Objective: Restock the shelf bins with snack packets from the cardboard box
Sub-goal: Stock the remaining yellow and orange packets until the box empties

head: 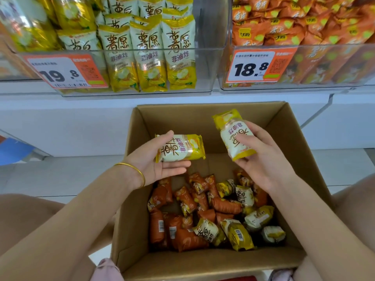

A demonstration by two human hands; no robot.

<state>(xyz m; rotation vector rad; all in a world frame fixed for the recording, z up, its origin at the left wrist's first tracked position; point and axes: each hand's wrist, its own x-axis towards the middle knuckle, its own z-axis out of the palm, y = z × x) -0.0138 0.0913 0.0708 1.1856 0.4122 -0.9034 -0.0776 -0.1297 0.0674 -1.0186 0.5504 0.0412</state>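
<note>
An open cardboard box (207, 116) stands below the shelf with several yellow and orange snack packets (205, 211) loose on its bottom. My left hand (156, 161), with a gold bangle on the wrist, holds a yellow-and-white packet (182, 148) lying sideways above the box. My right hand (263, 157) grips a second yellow-and-white packet (233, 134), held upside down above the box's right half. On the shelf above, a clear bin (142, 51) holds upright yellow packets (148, 57). A clear bin to its right (304, 47) is heaped with orange packets (304, 23).
Price tags reading 19.8 (60, 74) and 18.8 (251, 67) hang on the bin fronts. A white shelf ledge (101, 94) runs under the bins. The bin of yellow packets has a gap along its right side (209, 37). A blue object (12, 151) sits at the far left.
</note>
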